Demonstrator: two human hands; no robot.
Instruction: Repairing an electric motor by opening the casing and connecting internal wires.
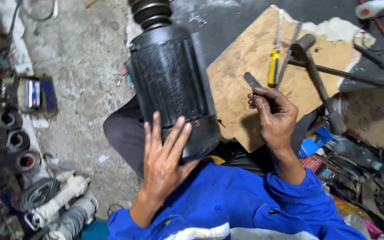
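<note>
A large black ribbed motor housing rests across my lap, its far end pointing away from me. My left hand lies flat on the near end of the housing, fingers spread. My right hand is raised to the right of the housing and grips a short dark metal tool whose tip sticks up above my fingers. Below both hands are my blue sleeves.
A worn brown board lies on the floor ahead, carrying a yellow-handled screwdriver, a thin rod and a hammer. Motor parts and coils crowd the left edge. Cardboard, wires and scrap fill the right side.
</note>
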